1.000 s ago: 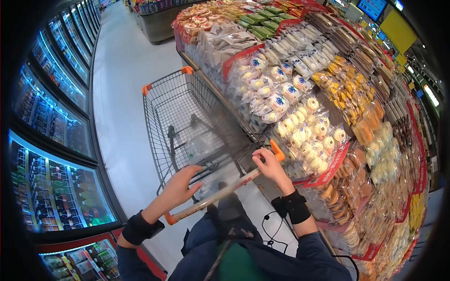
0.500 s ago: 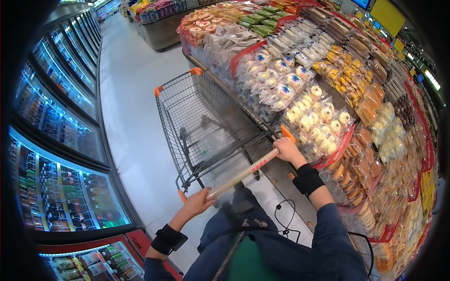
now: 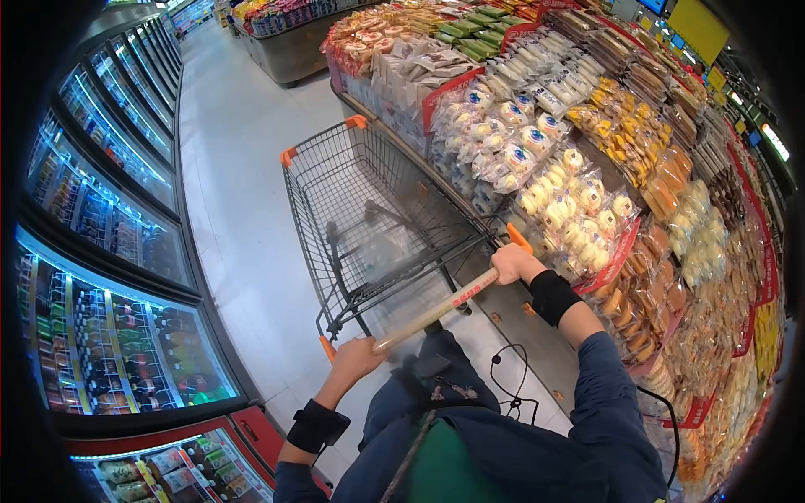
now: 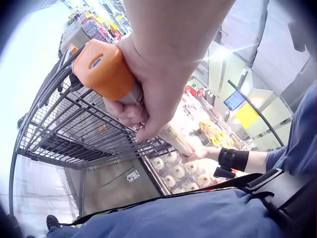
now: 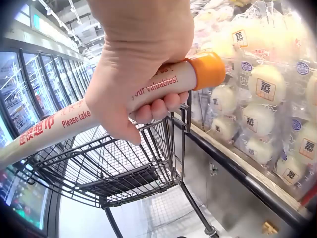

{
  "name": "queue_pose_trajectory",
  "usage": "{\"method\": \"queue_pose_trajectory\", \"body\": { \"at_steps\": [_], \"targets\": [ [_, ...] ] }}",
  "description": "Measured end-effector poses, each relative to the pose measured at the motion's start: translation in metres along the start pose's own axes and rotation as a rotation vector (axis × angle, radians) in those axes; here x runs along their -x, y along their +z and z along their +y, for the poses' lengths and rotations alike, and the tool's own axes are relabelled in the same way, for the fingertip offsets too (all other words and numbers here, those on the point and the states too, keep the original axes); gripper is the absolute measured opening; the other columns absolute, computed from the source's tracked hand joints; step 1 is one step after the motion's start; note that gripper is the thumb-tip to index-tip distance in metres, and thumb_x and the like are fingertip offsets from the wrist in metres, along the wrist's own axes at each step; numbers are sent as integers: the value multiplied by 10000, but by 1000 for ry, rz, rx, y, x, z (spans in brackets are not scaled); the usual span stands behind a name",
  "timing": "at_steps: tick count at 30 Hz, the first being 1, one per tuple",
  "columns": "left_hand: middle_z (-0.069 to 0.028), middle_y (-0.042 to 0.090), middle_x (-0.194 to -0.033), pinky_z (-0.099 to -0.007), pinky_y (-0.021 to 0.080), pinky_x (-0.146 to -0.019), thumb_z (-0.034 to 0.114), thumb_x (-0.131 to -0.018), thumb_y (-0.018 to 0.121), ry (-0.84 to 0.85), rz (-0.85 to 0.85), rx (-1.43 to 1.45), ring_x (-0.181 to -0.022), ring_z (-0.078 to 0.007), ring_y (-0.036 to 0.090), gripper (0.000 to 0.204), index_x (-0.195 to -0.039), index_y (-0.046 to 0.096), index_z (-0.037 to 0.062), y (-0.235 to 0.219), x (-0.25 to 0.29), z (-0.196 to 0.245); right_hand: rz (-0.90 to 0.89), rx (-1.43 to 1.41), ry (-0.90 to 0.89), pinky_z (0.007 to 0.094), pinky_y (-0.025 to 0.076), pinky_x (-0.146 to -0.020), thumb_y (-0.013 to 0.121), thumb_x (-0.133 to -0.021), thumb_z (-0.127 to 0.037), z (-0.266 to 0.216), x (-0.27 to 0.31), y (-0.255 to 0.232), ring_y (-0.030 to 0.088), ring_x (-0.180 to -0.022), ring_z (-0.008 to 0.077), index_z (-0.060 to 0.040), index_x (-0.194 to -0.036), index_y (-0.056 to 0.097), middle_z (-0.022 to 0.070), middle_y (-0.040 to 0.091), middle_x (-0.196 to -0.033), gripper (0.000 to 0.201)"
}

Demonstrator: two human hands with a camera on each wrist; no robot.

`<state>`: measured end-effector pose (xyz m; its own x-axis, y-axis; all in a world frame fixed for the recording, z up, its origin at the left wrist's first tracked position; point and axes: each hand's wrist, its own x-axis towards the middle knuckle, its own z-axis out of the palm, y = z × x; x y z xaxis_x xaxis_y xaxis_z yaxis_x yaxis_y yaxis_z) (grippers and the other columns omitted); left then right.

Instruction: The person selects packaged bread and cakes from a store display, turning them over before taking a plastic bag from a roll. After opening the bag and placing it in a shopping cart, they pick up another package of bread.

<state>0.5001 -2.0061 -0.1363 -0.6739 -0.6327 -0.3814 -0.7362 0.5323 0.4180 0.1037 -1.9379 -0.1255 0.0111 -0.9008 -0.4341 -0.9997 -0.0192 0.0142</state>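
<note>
A shopping cart (image 3: 369, 210) with a dark wire basket stands in front of the person. Its pale handle bar (image 3: 436, 312) carries red print and ends in orange caps. Near the left cap, the left hand (image 3: 356, 360) grips the bar; the left wrist view shows its fingers curled under, beside the orange cap (image 4: 106, 69). The right hand (image 3: 513, 264) grips the other end, with fingertips wrapped below the bar in the right wrist view, close to the other orange cap (image 5: 207, 69). Through the basket's mesh the floor shows.
Along the right side runs a display of bagged buns (image 3: 579, 205) and other packaged baked goods, close beside the cart. Glass-door drink coolers (image 3: 126, 335) line the left. Pale aisle floor (image 3: 226, 168) stretches ahead to another display bin (image 3: 293, 50). A black cable (image 3: 524, 377) hangs by the right arm.
Both hands were loosely off or over the bar a second ago, then closed round it. The cart now appears slightly farther right in the head view.
</note>
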Motion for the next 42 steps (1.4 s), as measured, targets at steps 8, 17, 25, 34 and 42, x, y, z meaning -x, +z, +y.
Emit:
{"method": "queue_pose_trajectory", "body": {
  "at_steps": [8,17,25,34,42],
  "targets": [
    [-153,606,-654,-432,482,-609,343,-727,531,-124,38,-155,-640,-332,601,283,-743,629,79,-10,13,-22,-60,-95,-120,418,484,-628,609,-575,-313,-28,-14,-2,603,-678,356,-20,-682,648,192,611,-673,314],
    [-149,597,-614,-428,480,-570,330,-724,528,-159,112,-237,-600,-329,597,270,-720,633,82,-18,0,-35,26,-80,-120,409,489,-615,617,-567,-294,-36,-40,-19,605,-664,351,-32,-663,651,174,612,-656,282],
    [-158,594,-605,-430,479,-579,304,-718,538,-168,186,-230,-591,-333,595,260,-695,635,64,-30,-30,-33,122,-45,-107,406,489,-620,591,-569,-246,-15,-81,-33,611,-676,345,-33,-650,650,180,618,-678,235],
    [-164,606,-644,-428,482,-621,304,-726,537,-193,211,-223,-617,-336,599,274,-724,647,53,-49,-74,-36,240,-57,-70,386,482,-620,588,-567,-212,9,-124,-47,621,-690,319,-58,-667,663,160,629,-686,198],
    [-157,607,-647,-429,478,-637,295,-726,526,-234,204,-248,-639,-332,600,266,-718,644,57,-61,-90,-36,261,-78,-75,386,481,-625,583,-574,-219,16,-140,-58,622,-688,307,-98,-683,673,148,632,-689,186]
  ]
}}
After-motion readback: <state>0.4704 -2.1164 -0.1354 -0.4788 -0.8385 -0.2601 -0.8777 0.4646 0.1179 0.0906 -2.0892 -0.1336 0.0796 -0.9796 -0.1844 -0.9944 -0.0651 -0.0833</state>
